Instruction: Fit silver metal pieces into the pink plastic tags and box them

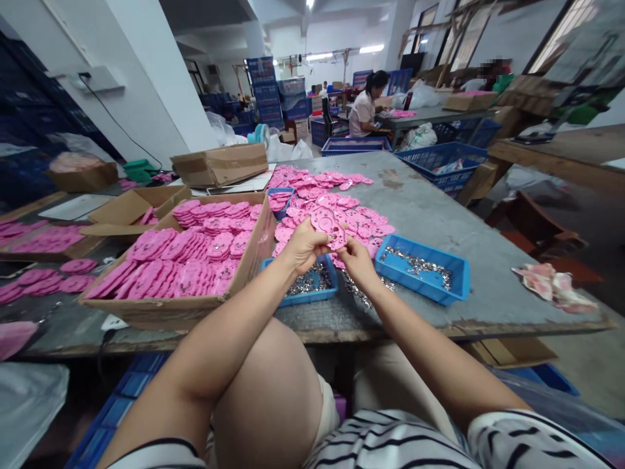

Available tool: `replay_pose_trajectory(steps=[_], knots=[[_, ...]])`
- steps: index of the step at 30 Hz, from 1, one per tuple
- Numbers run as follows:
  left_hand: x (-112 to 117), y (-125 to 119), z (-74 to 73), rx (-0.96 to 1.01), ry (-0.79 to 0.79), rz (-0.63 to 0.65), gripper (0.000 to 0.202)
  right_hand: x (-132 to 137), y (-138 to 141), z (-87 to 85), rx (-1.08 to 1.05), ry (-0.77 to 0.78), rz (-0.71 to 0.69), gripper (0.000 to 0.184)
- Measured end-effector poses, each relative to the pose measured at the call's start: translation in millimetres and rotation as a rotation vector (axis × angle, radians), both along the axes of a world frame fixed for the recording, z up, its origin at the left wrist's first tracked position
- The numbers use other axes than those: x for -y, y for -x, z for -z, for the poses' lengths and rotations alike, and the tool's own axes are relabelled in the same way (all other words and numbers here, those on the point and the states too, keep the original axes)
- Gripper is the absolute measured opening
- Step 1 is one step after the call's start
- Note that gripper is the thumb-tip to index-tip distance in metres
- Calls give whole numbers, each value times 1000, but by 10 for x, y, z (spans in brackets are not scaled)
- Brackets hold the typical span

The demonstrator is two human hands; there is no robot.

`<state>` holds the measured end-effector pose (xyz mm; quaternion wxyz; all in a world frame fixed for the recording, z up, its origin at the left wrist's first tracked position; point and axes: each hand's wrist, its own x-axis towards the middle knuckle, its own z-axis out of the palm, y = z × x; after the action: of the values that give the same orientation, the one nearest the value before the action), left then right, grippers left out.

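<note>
A flat pink plastic piece (326,221) with a scalloped outline and round cut-outs is held up over the table. My left hand (303,249) is closed on its left edge, thumb across the face. At the lower right edge, the fingers of my right hand (359,262) pinch the same piece; any small part between them is too small to make out. Beneath my left hand stands a blue tray (312,296) of small shiny metal parts. A second blue tray (456,280) with similar parts lies right of my right hand, and loose metal parts (364,293) are between them.
Heaped pink pieces (361,218) cover the table behind my hands. A cardboard box (161,312) packed with stacked pink pieces stands to the left. Crumpled cloth (554,286) lies near the right corner. Farther back, a person (362,111) sits at another table (434,119).
</note>
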<state>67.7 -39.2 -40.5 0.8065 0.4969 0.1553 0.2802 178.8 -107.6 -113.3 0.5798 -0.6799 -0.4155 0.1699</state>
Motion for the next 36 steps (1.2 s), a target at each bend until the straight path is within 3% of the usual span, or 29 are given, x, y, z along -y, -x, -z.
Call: replay_pose_trajectory(steps=[5, 9, 23, 32, 36], knots=[[22, -1, -42, 14, 4, -26, 66, -104, 241, -153, 696, 477, -397, 18], [-1, 23, -49, -3, 26, -8, 63, -216, 432, -179, 910, 683, -544, 22], [-105, -11, 23, -65, 94, -183, 28, -230, 415, -45, 919, 692, -498, 25], [-132, -3, 18, -80, 133, -228, 29, -198, 399, -44, 794, 631, -424, 18], [-186, 51, -56, -86, 118, -274, 25, -202, 397, -44, 762, 605, -434, 18]])
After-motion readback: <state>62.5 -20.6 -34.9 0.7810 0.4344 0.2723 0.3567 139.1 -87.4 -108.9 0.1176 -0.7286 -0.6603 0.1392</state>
